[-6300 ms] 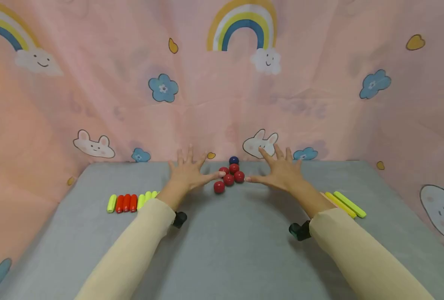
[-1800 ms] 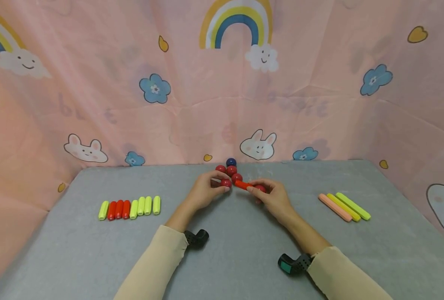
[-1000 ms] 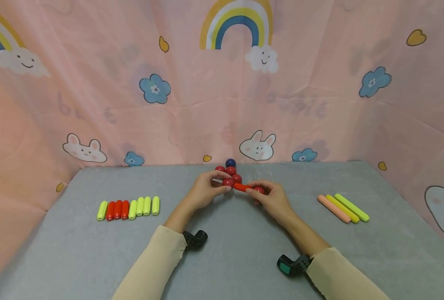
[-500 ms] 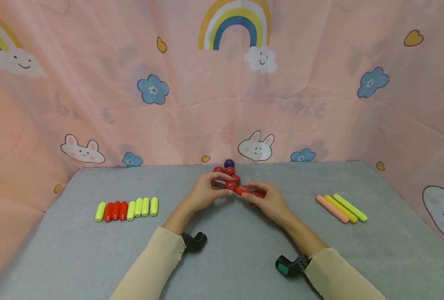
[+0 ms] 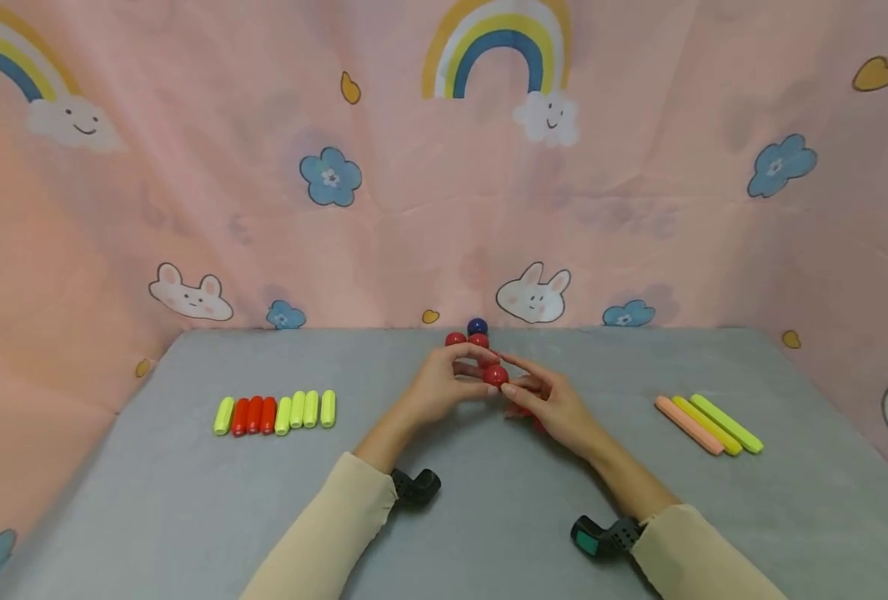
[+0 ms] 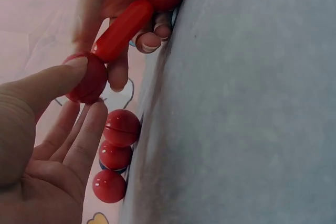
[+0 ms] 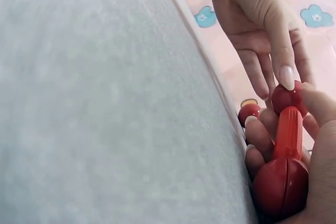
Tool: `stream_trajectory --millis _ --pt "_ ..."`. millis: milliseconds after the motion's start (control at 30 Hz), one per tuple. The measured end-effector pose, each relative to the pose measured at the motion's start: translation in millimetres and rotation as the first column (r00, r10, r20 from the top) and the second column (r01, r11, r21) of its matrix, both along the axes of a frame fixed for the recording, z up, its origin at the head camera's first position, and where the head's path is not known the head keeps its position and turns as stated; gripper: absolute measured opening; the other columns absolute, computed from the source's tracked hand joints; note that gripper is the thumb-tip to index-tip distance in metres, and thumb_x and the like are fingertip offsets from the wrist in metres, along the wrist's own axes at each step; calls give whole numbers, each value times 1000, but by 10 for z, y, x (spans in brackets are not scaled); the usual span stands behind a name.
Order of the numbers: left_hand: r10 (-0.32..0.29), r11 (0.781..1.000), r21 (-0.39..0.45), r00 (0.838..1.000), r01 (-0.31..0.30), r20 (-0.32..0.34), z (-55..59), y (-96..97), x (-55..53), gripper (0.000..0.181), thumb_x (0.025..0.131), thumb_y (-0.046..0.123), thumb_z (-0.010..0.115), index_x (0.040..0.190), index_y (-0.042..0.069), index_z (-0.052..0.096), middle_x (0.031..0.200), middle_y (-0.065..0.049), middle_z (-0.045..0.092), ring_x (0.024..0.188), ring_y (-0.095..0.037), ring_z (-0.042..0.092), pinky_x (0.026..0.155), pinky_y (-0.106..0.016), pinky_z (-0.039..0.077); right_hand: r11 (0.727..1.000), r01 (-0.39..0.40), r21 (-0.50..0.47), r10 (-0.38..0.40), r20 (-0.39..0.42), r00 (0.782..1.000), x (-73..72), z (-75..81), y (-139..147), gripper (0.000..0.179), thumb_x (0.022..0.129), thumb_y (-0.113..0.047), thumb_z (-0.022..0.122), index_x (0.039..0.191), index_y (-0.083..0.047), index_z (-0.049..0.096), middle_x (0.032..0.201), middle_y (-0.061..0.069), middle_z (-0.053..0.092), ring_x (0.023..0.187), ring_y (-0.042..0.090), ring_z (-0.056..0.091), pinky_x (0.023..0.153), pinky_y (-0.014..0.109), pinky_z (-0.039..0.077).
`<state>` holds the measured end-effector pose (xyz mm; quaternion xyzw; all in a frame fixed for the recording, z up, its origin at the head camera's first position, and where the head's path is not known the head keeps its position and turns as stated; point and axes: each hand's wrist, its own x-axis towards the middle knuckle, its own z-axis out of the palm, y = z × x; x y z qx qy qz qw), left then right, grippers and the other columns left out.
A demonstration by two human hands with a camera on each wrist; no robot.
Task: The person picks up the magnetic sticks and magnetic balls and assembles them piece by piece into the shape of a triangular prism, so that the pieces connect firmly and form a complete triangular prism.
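In the head view, my left hand [image 5: 439, 383] pinches a red ball [image 5: 495, 375] between thumb and fingers. A smooth red stick [image 6: 123, 31] meets that ball at one end, and a second red ball [image 7: 281, 187] is on its other end. Around the stick curl the fingers of my right hand [image 5: 559, 408], its thumb against the pinched ball. Much of the stick and second ball is hidden behind the right hand in the head view. Loose red balls [image 5: 455, 339] and one dark blue ball [image 5: 477, 327] sit just behind the left hand.
A row of short yellow-green sticks [image 5: 311, 409] and red sticks [image 5: 253, 415] lies on the left of the grey table [image 5: 188, 517]. Longer sticks, orange [image 5: 689, 425], yellow [image 5: 708, 425] and green [image 5: 727, 423], lie on the right. A pink patterned curtain [image 5: 413, 233] hangs behind.
Both hands were spread open at first. Later they held a red ball and a red stick apart, then brought them together. Now the stick's end is against the left-hand ball, and my right thumb touches it.
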<state>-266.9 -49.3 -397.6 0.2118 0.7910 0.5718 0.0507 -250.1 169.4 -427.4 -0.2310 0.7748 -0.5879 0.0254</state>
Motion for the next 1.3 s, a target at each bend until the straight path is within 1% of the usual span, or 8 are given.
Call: stream_trajectory --millis 167,267,433,567,700,933,1167,1300 --pt "-45 999 -17 999 45 19 44 12 23 43 85 3 79 125 5 66 131 -13 65 113 -30 71 95 -39 59 998 43 45 -45 24 999 24 14 29 46 99 -17 65 143 -6 57 112 27 72 73 15 72 73 26 61" --pt "-97 973 -205 994 106 55 183 -143 39 54 88 11 77 138 7 57 142 -14 58 125 -34 64 104 -44 54 998 65 23 -66 66 996 13 24 26 47 99 -18 66 144 -7 56 116 28 71 74 15 72 74 26 61" --pt "20 807 -590 998 20 60 651 -717 176 54 96 18 66 146 6 49 141 -21 58 123 -36 60 103 -50 52 995 94 -35 -89 118 989 -50 53 1 50 99 -21 66 146 -9 54 123 29 67 75 15 74 75 27 62" --pt "199 688 -717 979 -110 40 867 -1095 326 47 93 14 69 136 0 55 128 -23 63 104 -32 62 90 -47 55 987 122 -104 -104 170 980 -68 45 25 52 99 -18 66 148 -9 51 120 22 70 75 12 75 74 29 63" --pt "311 604 -786 947 -131 81 907 -1282 411 51 84 9 77 131 -2 60 125 -22 63 97 -31 59 83 -45 56 977 133 -164 -99 200 975 -62 32 72 55 99 -16 65 150 -6 47 111 2 75 75 10 75 73 29 63" --pt "371 609 -783 918 -126 141 781 -1305 333 54 79 7 82 127 -4 61 113 -20 65 87 -29 61 72 -37 56 968 126 -216 -77 222 972 -29 53 138 57 100 -15 63 152 -2 42 103 -11 75 75 9 75 72 27 62" --pt "331 530 -839 941 -122 72 699 -1206 261 37 76 -2 79 112 -1 68 107 -17 67 89 -29 57 67 -34 53 957 119 -263 -54 241 969 -45 68 151 58 100 -14 63 152 -1 40 104 -13 75 75 8 75 72 26 62" --pt "303 538 -837 950 -103 78 649 -1133 259 19 77 -3 78 94 1 70 91 -11 65 80 -26 57 62 -30 50 951 103 -292 -29 245 969 -47 33 169 58 101 -12 61 152 1 38 105 -10 76 75 9 75 74 27 62"
